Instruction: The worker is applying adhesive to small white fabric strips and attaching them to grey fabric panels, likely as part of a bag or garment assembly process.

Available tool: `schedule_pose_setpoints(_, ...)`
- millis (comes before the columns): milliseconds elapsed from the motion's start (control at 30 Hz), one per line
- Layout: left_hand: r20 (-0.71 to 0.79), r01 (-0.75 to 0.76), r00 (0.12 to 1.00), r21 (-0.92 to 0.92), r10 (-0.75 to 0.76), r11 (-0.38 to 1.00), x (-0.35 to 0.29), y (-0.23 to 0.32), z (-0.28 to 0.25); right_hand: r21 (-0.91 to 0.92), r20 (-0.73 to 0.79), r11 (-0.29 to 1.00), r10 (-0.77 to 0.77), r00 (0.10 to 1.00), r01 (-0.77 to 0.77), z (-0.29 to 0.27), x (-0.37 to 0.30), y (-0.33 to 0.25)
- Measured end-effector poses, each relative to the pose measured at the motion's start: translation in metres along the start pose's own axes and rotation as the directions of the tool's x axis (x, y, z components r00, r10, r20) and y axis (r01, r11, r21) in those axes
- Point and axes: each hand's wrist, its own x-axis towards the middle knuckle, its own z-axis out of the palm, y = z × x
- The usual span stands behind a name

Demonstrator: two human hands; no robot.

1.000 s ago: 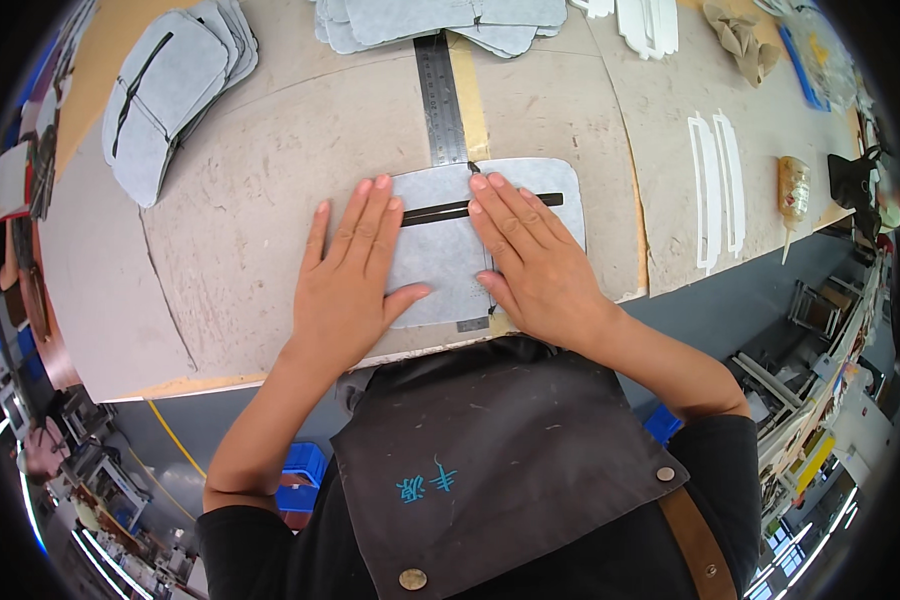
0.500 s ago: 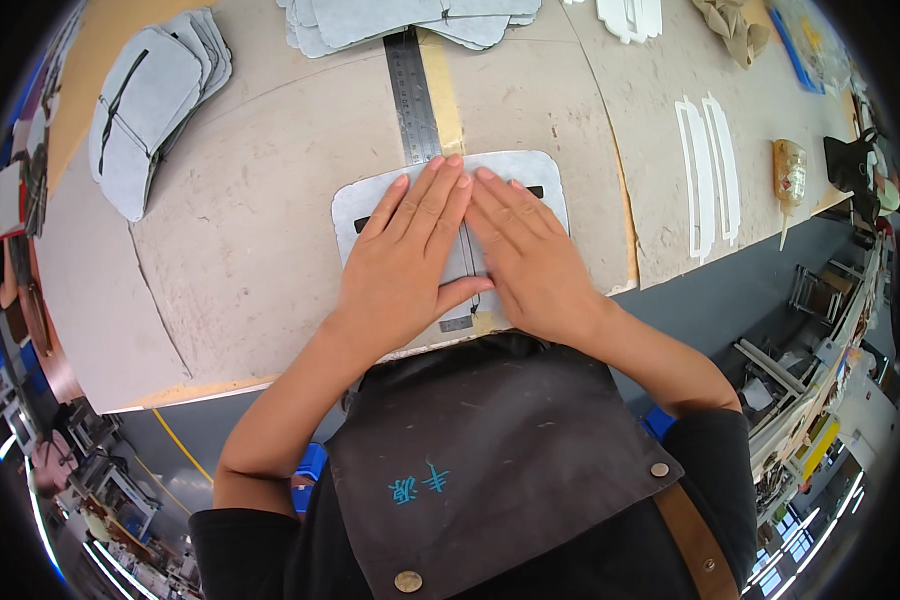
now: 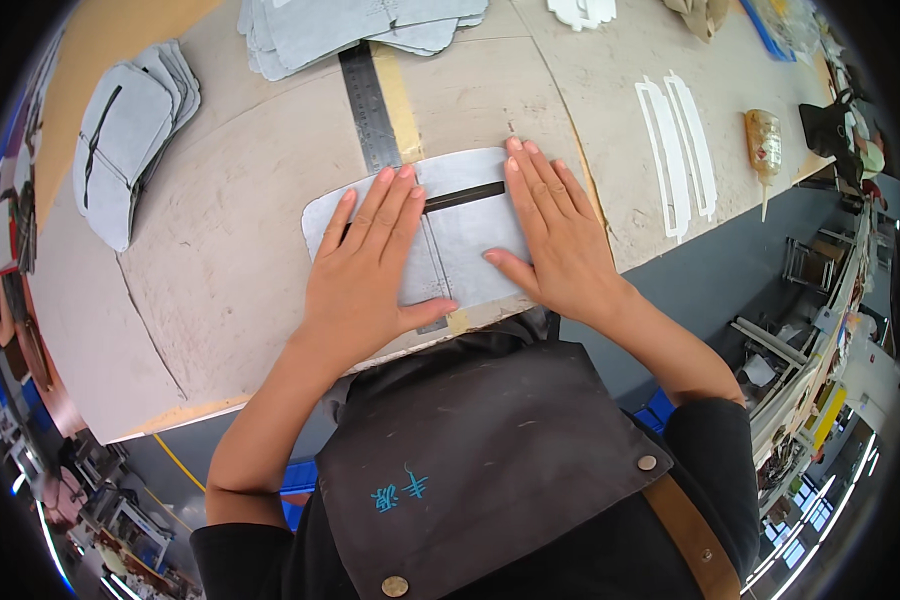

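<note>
A light grey, round-cornered sheet panel (image 3: 480,245) lies flat at the table's near edge. Across its upper part runs a dark slot-like strip (image 3: 465,197), and a thin dark line goes down its middle. My left hand (image 3: 358,270) rests flat on the panel's left half, fingers stretched and thumb out toward the middle line. On the right edge lies my right hand (image 3: 567,240), palm down, its fingertips reaching past the panel's far edge. Both hands are open and partly cover the panel. A steel ruler (image 3: 371,110) beside a yellow tape strip (image 3: 398,95) leads away from the far edge.
Similar grey pieces are stacked at the left (image 3: 140,100) and far side (image 3: 320,35). White slotted strips (image 3: 662,160), an amber bottle with a thin nozzle (image 3: 763,145) and a black item (image 3: 828,130) are at the right. Crumpled brown paper (image 3: 698,15) lies farther back.
My hands have moved apart from the panel's middle, the right one to its right edge. More of the dark strip and middle line shows. The whole view has shifted somewhat.
</note>
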Motion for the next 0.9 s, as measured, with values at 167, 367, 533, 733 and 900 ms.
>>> schedule_pose_setpoints(167,0.017,0.025,1.0,-0.009,-0.025,1.0,-0.002,-0.002,0.0,-0.041,-0.026,0.998,0.039,0.999,-0.04,0.0,-0.008,0.004)
schedule_pose_setpoints(367,0.046,0.042,0.998,0.03,-0.043,0.999,-0.003,-0.001,-0.001,-0.068,-0.052,0.998,0.014,0.999,-0.017,0.001,-0.008,0.004)
schedule_pose_setpoints(533,0.095,0.065,0.993,0.023,-0.067,0.998,-0.002,0.002,-0.009,-0.034,-0.09,0.994,0.103,0.991,-0.106,-0.006,-0.02,0.007)
schedule_pose_setpoints(733,-0.028,-0.026,0.999,-0.118,0.023,0.993,0.038,0.026,-0.012,0.152,-0.181,0.974,0.193,0.964,-0.166,-0.025,-0.051,0.022)
schedule_pose_setpoints(900,-0.209,-0.344,0.931,-0.224,0.3,0.912,0.112,0.071,0.028,0.887,-0.146,0.365,0.803,0.577,-0.282,-0.034,-0.096,0.054)
